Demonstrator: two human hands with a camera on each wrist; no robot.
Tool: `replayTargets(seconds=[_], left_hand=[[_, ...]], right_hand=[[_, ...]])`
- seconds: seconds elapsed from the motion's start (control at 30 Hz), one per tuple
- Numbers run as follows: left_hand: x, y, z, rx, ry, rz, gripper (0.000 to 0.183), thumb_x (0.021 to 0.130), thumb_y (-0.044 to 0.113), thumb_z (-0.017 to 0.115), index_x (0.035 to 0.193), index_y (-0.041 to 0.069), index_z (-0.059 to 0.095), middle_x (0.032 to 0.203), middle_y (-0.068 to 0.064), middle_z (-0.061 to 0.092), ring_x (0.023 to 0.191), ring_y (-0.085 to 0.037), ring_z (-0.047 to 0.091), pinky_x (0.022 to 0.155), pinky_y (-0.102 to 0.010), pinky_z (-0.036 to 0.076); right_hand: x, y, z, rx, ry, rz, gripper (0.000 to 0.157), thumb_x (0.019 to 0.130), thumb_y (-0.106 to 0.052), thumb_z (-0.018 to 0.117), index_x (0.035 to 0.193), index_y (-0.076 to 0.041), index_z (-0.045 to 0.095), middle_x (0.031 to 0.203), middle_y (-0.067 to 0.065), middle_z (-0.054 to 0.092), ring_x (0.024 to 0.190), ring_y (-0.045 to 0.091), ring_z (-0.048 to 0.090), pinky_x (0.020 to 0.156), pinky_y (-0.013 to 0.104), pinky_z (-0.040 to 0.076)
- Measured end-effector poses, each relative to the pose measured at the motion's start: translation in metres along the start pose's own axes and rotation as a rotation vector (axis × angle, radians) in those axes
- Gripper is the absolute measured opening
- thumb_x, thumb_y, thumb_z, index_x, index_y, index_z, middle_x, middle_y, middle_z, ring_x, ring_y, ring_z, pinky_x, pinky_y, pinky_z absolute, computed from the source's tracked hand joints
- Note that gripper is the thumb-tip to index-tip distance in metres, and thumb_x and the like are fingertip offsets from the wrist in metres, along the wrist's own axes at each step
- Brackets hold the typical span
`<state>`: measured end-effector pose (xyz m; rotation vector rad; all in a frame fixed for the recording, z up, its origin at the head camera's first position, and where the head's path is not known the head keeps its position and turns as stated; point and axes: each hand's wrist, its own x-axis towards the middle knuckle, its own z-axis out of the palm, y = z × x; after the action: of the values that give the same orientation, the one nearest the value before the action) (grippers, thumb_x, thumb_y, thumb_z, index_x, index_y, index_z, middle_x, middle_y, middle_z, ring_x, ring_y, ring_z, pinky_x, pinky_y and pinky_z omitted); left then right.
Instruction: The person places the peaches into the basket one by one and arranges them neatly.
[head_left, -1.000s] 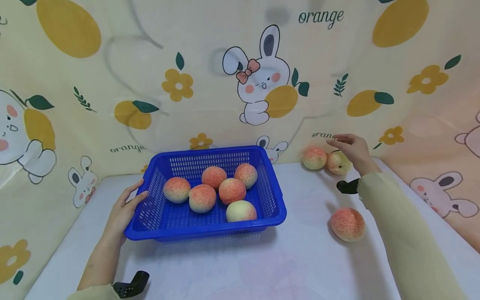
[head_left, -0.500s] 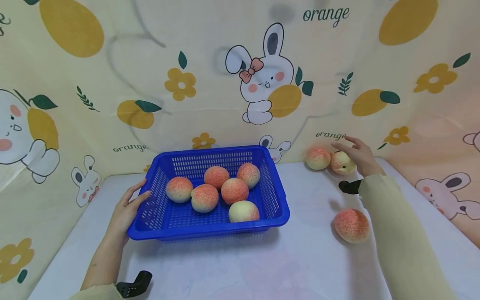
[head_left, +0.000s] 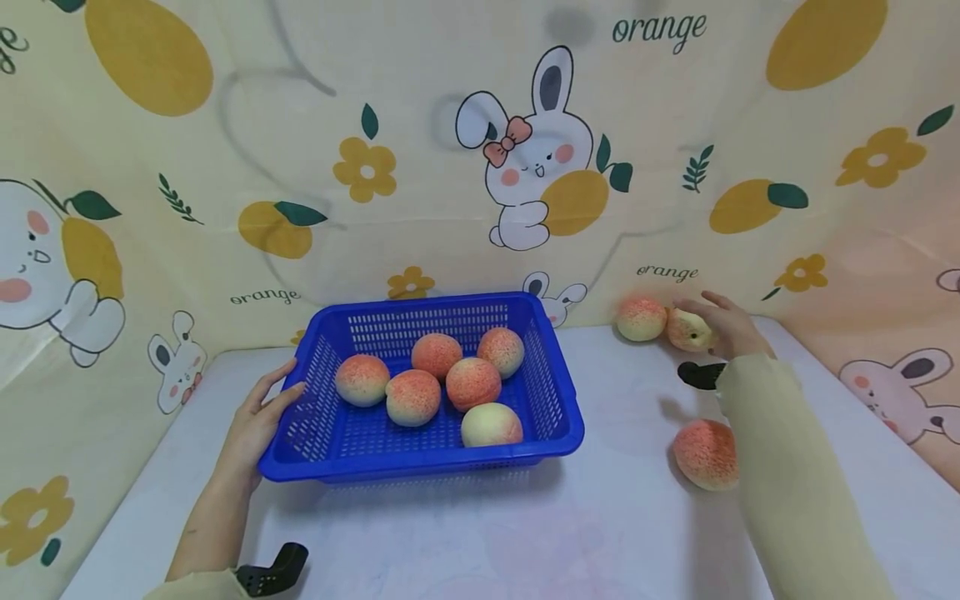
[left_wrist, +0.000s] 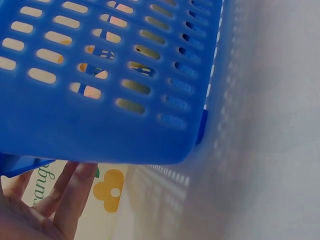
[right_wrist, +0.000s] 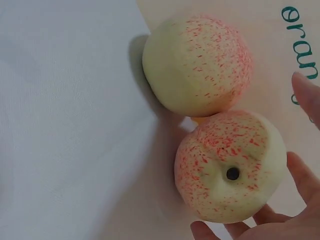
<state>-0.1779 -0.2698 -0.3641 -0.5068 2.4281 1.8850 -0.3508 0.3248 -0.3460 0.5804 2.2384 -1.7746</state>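
My left hand (head_left: 251, 425) grips the left rim of a blue plastic basket (head_left: 420, 458), thumb over the edge. In the left wrist view, its fingers show below the slotted wall (left_wrist: 100, 130). Several pink-and-cream peaches (head_left: 412, 397) lie inside the basket. At the table's back right, my right hand (head_left: 727, 327) reaches around a pale, red-speckled peach (right_wrist: 230, 167) with a dark stem hole. Its fingers are spread along that peach's side, and the thumb stands apart from it. Another peach (right_wrist: 197, 65) lies right against it.
A redder peach (head_left: 705, 454) lies on the white table (head_left: 600, 517), partly behind my right sleeve (head_left: 795, 475). A printed cloth (head_left: 420, 50) with rabbits and oranges hangs behind the table.
My right hand has come down from above the back-right peaches to the right-hand one. The head view has shifted slightly, and my left hand keeps its grip on the basket.
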Motion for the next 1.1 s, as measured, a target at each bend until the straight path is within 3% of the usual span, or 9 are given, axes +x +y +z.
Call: replayTargets(seconds=[0.23,0.3,0.4,0.5,0.53,0.63,0.8,1.1], left_hand=[[-0.001,0.001,0.000,-0.008,-0.005,0.005,0.064,0.098,0.046,0.047,0.154,0.032,0.019,0.160,-0.017,0.015,0.139,-0.044,0.030,0.107,-0.059,0.032],[-0.001,0.001,0.000,-0.012,-0.009,0.002,0.064,0.098,0.047,0.047,0.154,0.032,0.019,0.159,-0.017,0.016,0.138,-0.044,0.032,0.107,-0.059,0.033],[-0.001,0.001,0.000,-0.020,-0.014,-0.006,0.064,0.098,0.049,0.046,0.153,0.034,0.018,0.159,-0.018,0.018,0.137,-0.043,0.034,0.106,-0.058,0.034],[-0.002,0.000,0.000,-0.024,-0.015,-0.011,0.065,0.097,0.048,0.047,0.153,0.033,0.018,0.158,-0.019,0.018,0.137,-0.043,0.033,0.106,-0.058,0.034],[-0.002,0.001,0.000,-0.024,-0.014,-0.011,0.065,0.097,0.048,0.047,0.154,0.033,0.018,0.158,-0.019,0.018,0.137,-0.043,0.033,0.106,-0.058,0.034],[-0.002,0.001,0.001,-0.025,-0.012,-0.010,0.066,0.097,0.048,0.047,0.154,0.032,0.019,0.159,-0.019,0.018,0.138,-0.044,0.032,0.106,-0.059,0.033],[-0.002,0.000,0.001,-0.034,-0.012,0.000,0.066,0.097,0.048,0.048,0.154,0.032,0.019,0.159,-0.018,0.017,0.138,-0.043,0.031,0.107,-0.059,0.033],[-0.003,-0.001,0.000,-0.028,-0.018,0.004,0.065,0.097,0.048,0.047,0.154,0.032,0.019,0.159,-0.018,0.017,0.138,-0.042,0.032,0.108,-0.058,0.033]], right_hand=[[0.004,0.003,-0.001,0.083,-0.017,0.066,0.113,0.077,-0.050,0.074,0.152,-0.033,-0.008,0.158,-0.001,-0.024,0.147,0.026,-0.015,0.118,0.054,0.010],[0.006,0.003,-0.001,0.105,-0.016,0.088,0.109,0.080,-0.047,0.074,0.152,-0.035,-0.006,0.158,-0.002,-0.023,0.147,0.025,-0.013,0.117,0.052,0.017],[0.010,0.004,-0.004,0.139,-0.031,0.119,0.101,0.082,-0.039,0.075,0.153,-0.038,0.003,0.161,-0.001,-0.012,0.146,0.025,0.001,0.114,0.048,0.028],[0.012,0.006,-0.006,0.181,-0.040,0.143,0.091,0.080,-0.030,0.078,0.151,-0.042,0.020,0.157,0.002,0.009,0.135,0.023,0.019,0.105,0.043,0.041],[0.012,0.006,-0.007,0.207,-0.030,0.151,0.088,0.078,-0.028,0.080,0.147,-0.042,0.028,0.153,0.003,0.016,0.131,0.023,0.022,0.104,0.043,0.043],[0.010,0.007,-0.008,0.206,-0.035,0.155,0.083,0.079,-0.027,0.079,0.145,-0.042,0.032,0.142,0.000,0.025,0.124,0.021,0.026,0.100,0.042,0.047],[-0.001,0.006,-0.010,0.126,-0.054,0.089,0.085,0.085,-0.031,0.073,0.152,-0.033,0.021,0.124,-0.008,0.034,0.123,0.019,0.029,0.103,0.040,0.043],[-0.014,0.003,-0.012,0.014,-0.099,-0.065,0.097,0.088,-0.038,0.068,0.156,-0.019,0.002,0.115,-0.008,0.036,0.113,0.017,0.038,0.110,0.044,0.035]])
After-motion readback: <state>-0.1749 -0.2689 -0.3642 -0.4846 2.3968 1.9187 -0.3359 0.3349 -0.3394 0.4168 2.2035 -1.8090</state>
